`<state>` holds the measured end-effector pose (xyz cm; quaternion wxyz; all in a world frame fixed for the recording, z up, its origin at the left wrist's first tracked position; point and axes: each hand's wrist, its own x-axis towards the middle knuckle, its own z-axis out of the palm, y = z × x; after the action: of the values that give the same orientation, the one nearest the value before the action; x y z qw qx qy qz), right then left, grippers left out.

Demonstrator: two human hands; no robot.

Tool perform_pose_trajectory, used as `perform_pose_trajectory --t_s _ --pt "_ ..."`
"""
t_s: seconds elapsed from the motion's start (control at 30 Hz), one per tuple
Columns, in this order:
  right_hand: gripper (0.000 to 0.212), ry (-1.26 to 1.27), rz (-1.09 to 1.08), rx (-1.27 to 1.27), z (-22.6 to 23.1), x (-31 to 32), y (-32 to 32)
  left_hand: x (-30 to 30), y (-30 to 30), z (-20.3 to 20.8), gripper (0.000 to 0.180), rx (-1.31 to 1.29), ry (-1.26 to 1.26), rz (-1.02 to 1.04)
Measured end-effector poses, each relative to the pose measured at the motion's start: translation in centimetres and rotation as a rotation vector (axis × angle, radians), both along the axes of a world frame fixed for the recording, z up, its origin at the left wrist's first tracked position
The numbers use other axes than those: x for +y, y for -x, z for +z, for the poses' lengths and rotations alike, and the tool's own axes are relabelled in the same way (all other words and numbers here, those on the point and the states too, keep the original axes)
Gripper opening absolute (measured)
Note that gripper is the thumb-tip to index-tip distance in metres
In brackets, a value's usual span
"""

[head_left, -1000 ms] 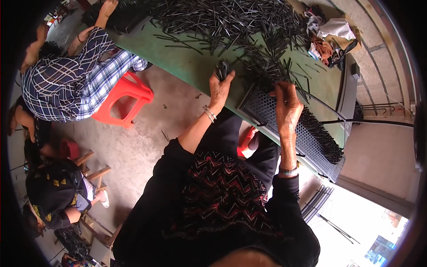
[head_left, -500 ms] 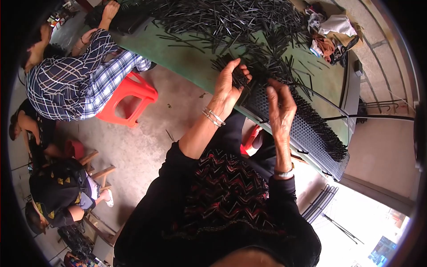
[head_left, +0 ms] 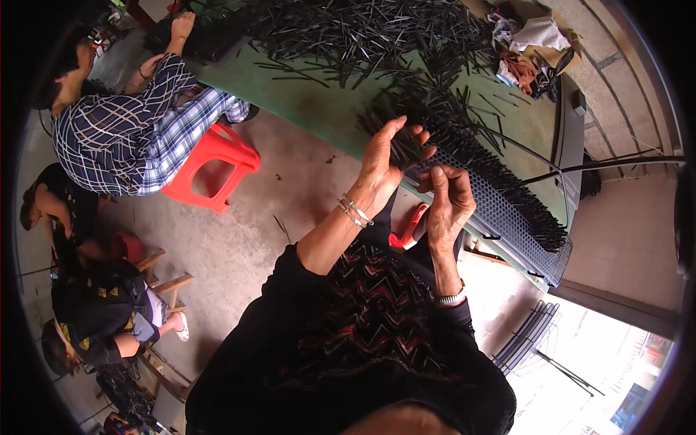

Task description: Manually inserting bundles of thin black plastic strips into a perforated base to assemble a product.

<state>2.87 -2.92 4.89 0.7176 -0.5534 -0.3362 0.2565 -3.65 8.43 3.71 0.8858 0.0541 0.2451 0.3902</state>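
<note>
A bundle of thin black sticks (head_left: 404,151) lies in my left hand (head_left: 378,161), whose fingers curl round it at the table's near edge. Close beside it, my right hand (head_left: 449,205) has its thumb and fingertips pinched together; whatever is between them is too small to make out. Under and to the right of both hands runs a long grey panel with a honeycomb of holes (head_left: 500,201). Dense rows of black sticks (head_left: 533,217) stand up from the panel's far side. Part of the panel is hidden by my hands.
A large heap of loose black sticks (head_left: 370,32) covers the far part of the green table (head_left: 290,94). Crumpled bags (head_left: 536,43) lie at the far right. A person in a checked shirt (head_left: 119,123) sits on a red stool (head_left: 217,170) to the left; more people sit beyond.
My right hand has drawn back from above the holed panel toward my left hand, its fingers now pinched. The left hand with the bundle has shifted slightly right and nearer.
</note>
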Motion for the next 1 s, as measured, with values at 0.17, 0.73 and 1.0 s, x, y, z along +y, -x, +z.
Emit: perform_pose_trajectory --t_s 0.17,0.73,1.0 --pt "0.015 -0.024 -0.213 -0.315 0.8 -1.6 -2.2 -2.3 0.5 0.5 0.015 0.23 -0.006 -0.035" --pt "0.012 0.269 -0.238 -0.694 -0.5 6.0 -6.7 -5.7 2.0 -1.5 0.017 0.162 0.074 -0.16" --pt "0.012 0.307 -0.253 -0.863 -0.2 6.9 -7.1 -5.9 2.2 -1.9 0.015 0.204 0.037 -0.199"
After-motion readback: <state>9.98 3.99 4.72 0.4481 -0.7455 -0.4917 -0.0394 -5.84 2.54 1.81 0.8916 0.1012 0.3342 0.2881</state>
